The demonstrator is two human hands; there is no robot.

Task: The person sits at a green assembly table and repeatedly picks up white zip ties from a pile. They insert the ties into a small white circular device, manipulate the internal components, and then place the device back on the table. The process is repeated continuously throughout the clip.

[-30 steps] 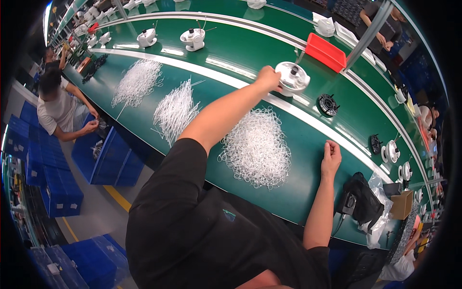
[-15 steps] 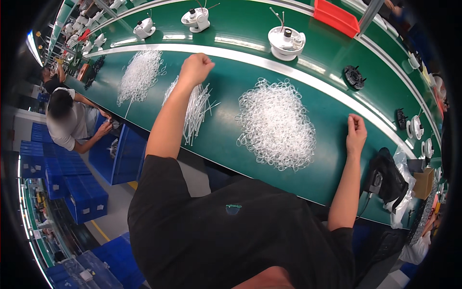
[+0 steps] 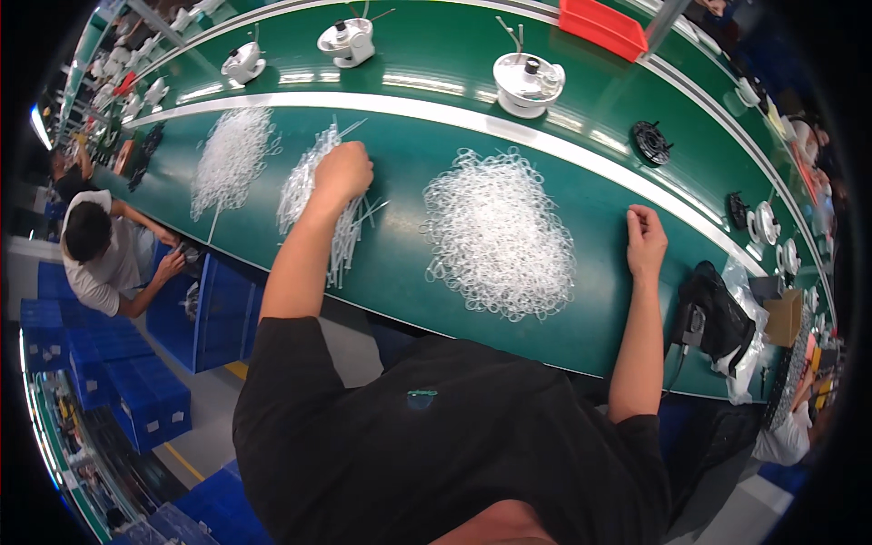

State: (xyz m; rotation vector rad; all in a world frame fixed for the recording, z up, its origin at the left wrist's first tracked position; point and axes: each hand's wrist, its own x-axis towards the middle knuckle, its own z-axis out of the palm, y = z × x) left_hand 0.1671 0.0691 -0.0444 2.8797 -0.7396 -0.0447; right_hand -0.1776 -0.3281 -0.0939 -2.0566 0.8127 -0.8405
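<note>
My left hand (image 3: 345, 171) is closed, knuckles up, over a bundle of straight white cable ties (image 3: 343, 245). A few tie ends stick up beyond its fingers; whether it grips any is hidden. My right hand (image 3: 647, 241) hovers over the green table at the right, fingertips pressed together, and anything between them is too small to make out. Between the hands lies a big heap of white cable ties closed into loops (image 3: 500, 236). Farther left is another pile of looped ties (image 3: 234, 159).
Beyond a white rail, a green conveyor carries white fan-like housings (image 3: 529, 84), a black round part (image 3: 651, 143) and a red tray (image 3: 603, 27). A black bag (image 3: 718, 304) lies at right. At left, a person (image 3: 100, 241) works beside a blue bin (image 3: 222, 313).
My left hand has come down and toward me onto the straight ties. My right hand stays raised in nearly the same pose. The whole view has shifted slightly.
</note>
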